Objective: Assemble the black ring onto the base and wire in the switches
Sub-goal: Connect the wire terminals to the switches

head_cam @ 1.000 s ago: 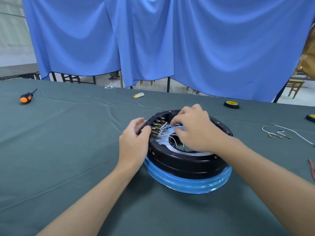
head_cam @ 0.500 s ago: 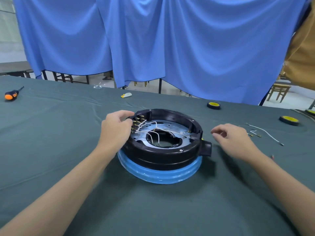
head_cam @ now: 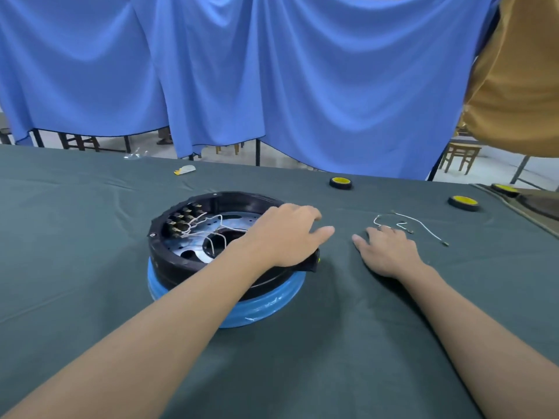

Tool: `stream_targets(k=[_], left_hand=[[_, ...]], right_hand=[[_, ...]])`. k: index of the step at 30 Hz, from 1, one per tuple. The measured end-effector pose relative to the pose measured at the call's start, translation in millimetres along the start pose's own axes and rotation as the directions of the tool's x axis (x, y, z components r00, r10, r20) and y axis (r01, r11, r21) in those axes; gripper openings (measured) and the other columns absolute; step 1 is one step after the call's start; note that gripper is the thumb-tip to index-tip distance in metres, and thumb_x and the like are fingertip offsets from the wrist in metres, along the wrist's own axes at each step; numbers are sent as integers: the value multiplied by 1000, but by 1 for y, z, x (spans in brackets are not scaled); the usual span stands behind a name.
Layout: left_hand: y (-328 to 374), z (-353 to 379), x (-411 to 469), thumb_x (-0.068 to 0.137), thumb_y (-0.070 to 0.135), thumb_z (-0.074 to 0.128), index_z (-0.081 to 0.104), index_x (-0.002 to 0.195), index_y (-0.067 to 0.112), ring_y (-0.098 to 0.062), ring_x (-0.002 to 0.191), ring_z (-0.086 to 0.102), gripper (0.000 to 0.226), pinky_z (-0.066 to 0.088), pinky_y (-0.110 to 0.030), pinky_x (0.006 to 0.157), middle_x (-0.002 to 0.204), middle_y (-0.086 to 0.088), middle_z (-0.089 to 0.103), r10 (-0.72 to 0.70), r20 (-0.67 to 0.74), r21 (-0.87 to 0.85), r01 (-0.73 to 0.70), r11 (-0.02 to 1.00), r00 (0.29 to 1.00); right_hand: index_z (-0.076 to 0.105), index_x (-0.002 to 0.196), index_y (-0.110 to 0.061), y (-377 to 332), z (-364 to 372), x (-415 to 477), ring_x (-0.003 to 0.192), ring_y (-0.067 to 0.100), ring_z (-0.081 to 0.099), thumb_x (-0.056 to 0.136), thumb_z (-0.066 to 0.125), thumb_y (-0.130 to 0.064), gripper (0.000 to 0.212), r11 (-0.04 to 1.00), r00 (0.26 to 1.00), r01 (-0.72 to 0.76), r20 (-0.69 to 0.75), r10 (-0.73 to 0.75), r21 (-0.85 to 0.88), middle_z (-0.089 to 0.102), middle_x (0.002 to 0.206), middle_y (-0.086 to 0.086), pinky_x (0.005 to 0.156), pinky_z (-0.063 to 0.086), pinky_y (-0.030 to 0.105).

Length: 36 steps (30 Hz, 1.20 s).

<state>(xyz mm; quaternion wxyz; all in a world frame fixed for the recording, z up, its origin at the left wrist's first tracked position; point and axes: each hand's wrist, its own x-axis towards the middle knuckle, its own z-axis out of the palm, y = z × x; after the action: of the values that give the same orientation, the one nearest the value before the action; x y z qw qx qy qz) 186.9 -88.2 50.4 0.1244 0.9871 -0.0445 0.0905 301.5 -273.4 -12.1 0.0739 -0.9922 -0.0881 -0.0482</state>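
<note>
The black ring (head_cam: 169, 261) sits on the blue film-wrapped base (head_cam: 257, 306) in the middle of the green cloth. Along its inner left wall is a row of switches (head_cam: 181, 219) with brass terminals. Thin white wires (head_cam: 211, 228) run from them over the metal plate (head_cam: 187, 252) inside. My left hand (head_cam: 287, 234) rests on the ring's right side, thumb pointing right, and hides that part of the rim. My right hand (head_cam: 387, 252) lies flat on the cloth to the right. Its fingertips touch the loose white wires (head_cam: 423, 229).
Three small yellow-hubbed wheels (head_cam: 341, 182) (head_cam: 463, 203) (head_cam: 503, 189) lie near the table's far right. A white and yellow scrap (head_cam: 184, 169) lies at the far edge. A blue curtain hangs behind. A person in a mustard garment (head_cam: 520, 86) stands at the right.
My left hand has crossed from the ring's left rim to its right side. My right hand has slid further right onto the loose wires. The view has turned right.
</note>
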Motion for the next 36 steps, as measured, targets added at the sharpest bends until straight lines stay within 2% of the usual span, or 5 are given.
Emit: stream_targets(k=[4, 11, 15, 27, 36], left_hand=[[-6, 4, 1, 99, 45, 47, 62, 124, 20, -22, 134, 42, 39, 32, -35, 107, 145, 0, 51, 6, -10, -69, -7, 998, 1000], [-8, 5, 2, 98, 37, 52, 70, 108, 18, -18, 131, 46, 28, 35, -32, 104, 131, -1, 61, 18, -50, -162, -26, 986, 999], [-6, 5, 1, 98, 37, 52, 71, 107, 19, -18, 130, 46, 27, 33, -29, 97, 132, 0, 61, 10, -49, -177, -19, 984, 999], [-5, 4, -2, 97, 37, 52, 71, 99, 22, -24, 111, 54, 25, 45, -37, 95, 111, -1, 66, -9, -49, -217, -2, 976, 999], [-3, -2, -6, 96, 41, 56, 73, 101, 21, -13, 86, 64, 28, 51, -33, 81, 81, 10, 71, 47, -337, -328, -164, 930, 940]], right_hand=[[55, 79, -6, -4, -6, -4, 101, 36, 55, 92, 48, -30, 29, 997, 984, 67, -166, -62, 23, 62, 100, 14, 83, 45, 39], [72, 103, -13, -10, -4, -7, 109, 27, 57, 90, 55, -12, 22, 885, 913, 348, -329, -243, 311, 68, 114, 4, 94, 43, 35], [59, 126, -20, -6, -1, -4, 129, 27, 40, 100, 41, -25, 33, 932, 948, 314, -117, -297, 179, 53, 135, -2, 98, 41, 45], [72, 82, -24, -16, -23, -15, 80, 16, 57, 89, 57, -7, 24, 899, 963, 270, -68, -262, 344, 69, 83, -1, 65, 37, 19], [79, 90, -19, -61, -60, -40, 70, 3, 55, 82, 66, -6, 20, 699, 862, 489, -410, -297, 522, 65, 75, -7, 59, 36, 7]])
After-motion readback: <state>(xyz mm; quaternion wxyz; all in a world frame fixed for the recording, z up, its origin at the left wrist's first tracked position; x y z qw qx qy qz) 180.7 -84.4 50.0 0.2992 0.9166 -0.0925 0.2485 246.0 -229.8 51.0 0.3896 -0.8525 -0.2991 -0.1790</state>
